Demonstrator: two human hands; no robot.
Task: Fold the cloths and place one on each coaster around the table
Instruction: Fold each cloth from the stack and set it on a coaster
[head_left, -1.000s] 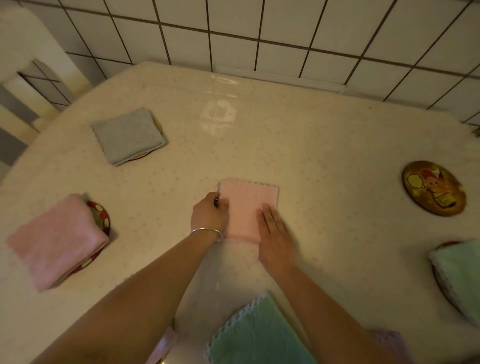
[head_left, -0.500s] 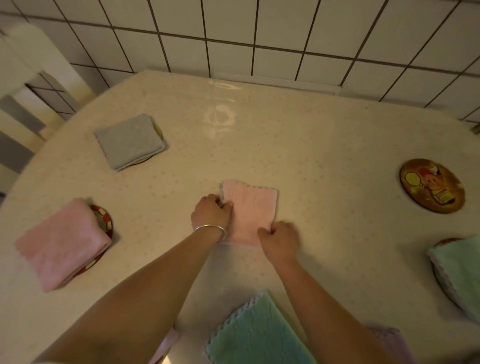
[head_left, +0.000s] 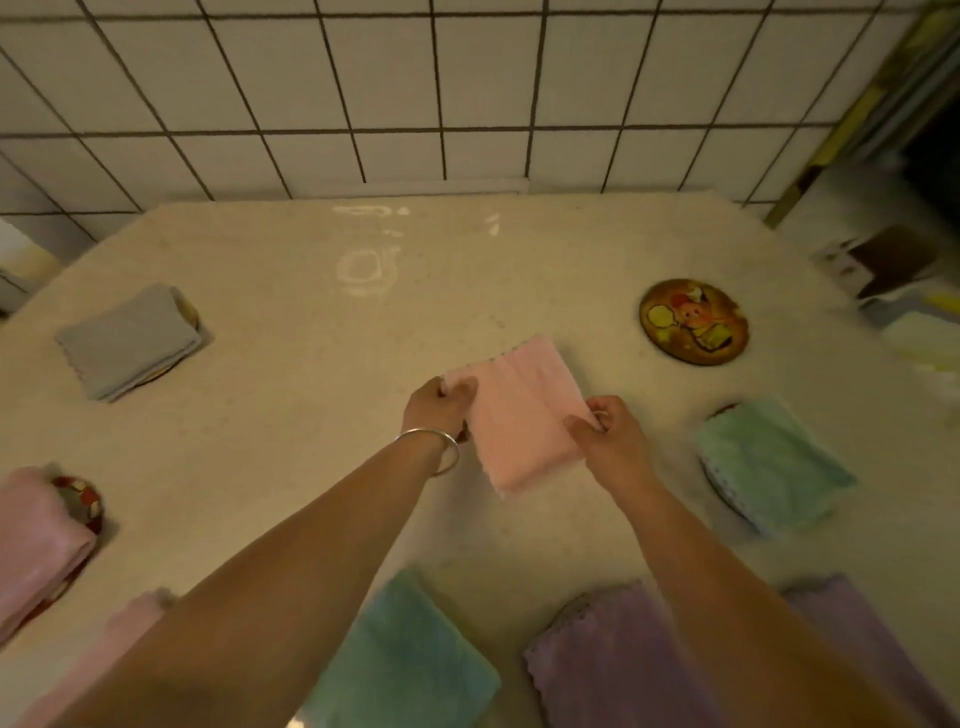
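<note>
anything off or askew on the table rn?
Nothing spilled or damaged. The cartoon coaster is bare. The mint cloth sits skewed, overhanging its coaster. Both hands, left hand and right hand, hold the folded pink cloth.

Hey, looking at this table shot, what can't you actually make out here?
Head view only:
- Coaster under the green cloth: mostly covered, pattern unreadable.
- Coaster under the grey cloth: only a rim sliver shows.
- Pink cloth at left: cut off by the frame edge.
- Clutter at far right: motion-blurred, unidentifiable.
- Purple cloth: partly hidden by the right forearm.
</note>
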